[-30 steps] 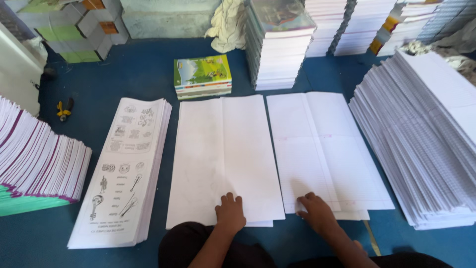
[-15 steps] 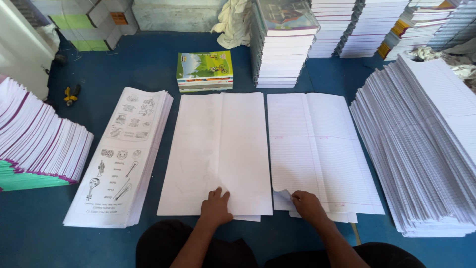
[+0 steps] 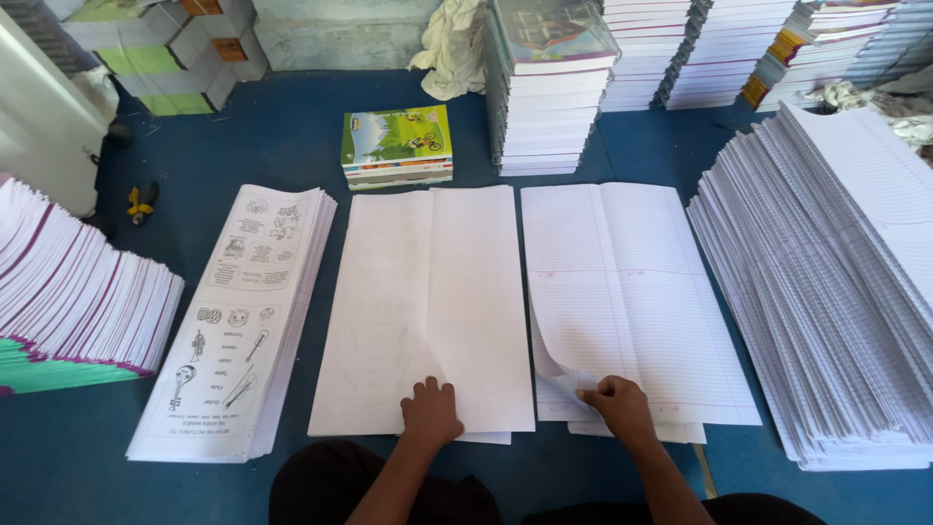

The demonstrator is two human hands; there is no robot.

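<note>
- Left hand (image 3: 431, 411) pressed flat, fingers together, on the near edge of the blank white folded-sheet stack (image 3: 428, 306), apparently steadying it on the blue floor (image 3: 292, 136); clamped on nothing.
- Right hand (image 3: 614, 401) pinched shut on the near-left corner of the top ruled white sheet (image 3: 622, 292), curling that corner up off its stack, likely to separate one sheet.
- Both forearms reaching forward from the near edge, wrists low, hands apart.
- Stack of printed sheets with line drawings (image 3: 233, 321) towards the left edge; fanned ruled stack (image 3: 836, 292) at the right edge.
- Small pile of green-covered booklets (image 3: 397, 146) beyond, just beside a tall stack of bound books (image 3: 549, 87).
</note>
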